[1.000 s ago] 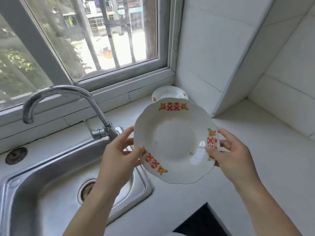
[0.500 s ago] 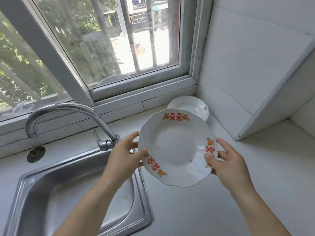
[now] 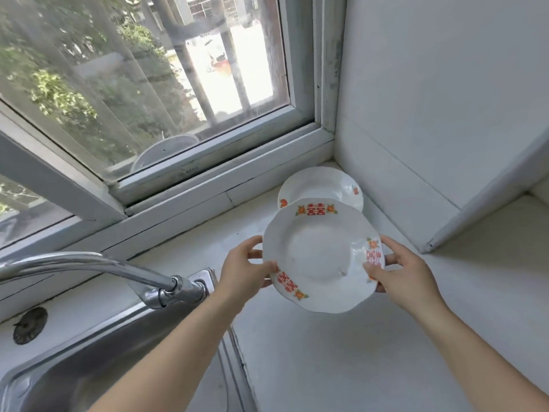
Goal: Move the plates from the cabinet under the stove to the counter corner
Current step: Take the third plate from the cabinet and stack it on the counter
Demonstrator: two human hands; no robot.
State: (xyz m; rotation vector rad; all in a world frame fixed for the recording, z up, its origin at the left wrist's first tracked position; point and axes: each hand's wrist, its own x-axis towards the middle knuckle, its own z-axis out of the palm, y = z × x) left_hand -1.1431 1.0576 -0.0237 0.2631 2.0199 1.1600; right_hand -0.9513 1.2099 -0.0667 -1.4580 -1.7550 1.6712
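The only sign that can be read is the red double-happiness character 囍. It is printed three times on the rim of the white scalloped ceramic plate (image 3: 319,257). At 12 o'clock it stands between two small orange flowers. At 3 o'clock it is turned sideways, partly under the thumb of the right hand (image 3: 407,275). At about 8 o'clock it is slanted, just beside the left hand (image 3: 243,272). The second white ceramic plate (image 3: 319,185), at 12 o'clock from the first, shows only orange flower marks on its visible rim.

Arms outstretched; left grip (image 3: 243,272), right grip (image 3: 404,275) both pinching, thumbs uppermost.
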